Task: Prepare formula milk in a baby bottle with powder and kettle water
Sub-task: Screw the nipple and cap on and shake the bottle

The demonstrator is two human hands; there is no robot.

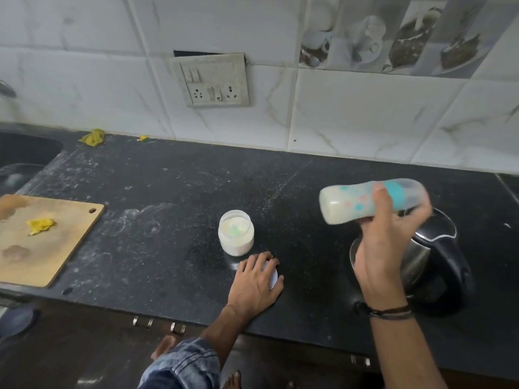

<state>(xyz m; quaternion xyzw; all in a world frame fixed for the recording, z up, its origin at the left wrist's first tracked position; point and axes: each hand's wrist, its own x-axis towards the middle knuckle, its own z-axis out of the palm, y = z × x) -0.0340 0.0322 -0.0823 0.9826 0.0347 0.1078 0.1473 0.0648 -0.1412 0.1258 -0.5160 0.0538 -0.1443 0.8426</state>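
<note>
Near the front edge of the desk (pixel 168 192), the left hand (pixel 254 282) covers a white lid (pixel 272 276), fingers curved round its rim. The right hand (pixel 384 248) grips the baby bottle (pixel 351 203), tilted almost horizontal, milky inside, above the kettle (pixel 438 256). Beyond the lid stands the open powder jar (pixel 236 234). A cutting board (pixel 42 248) lies far left.

White marbled wall tiles (pixel 84 66) with a socket panel (pixel 213 82) above a black speckled counter (pixel 168 192), sink (pixel 25 155) at far left.
</note>
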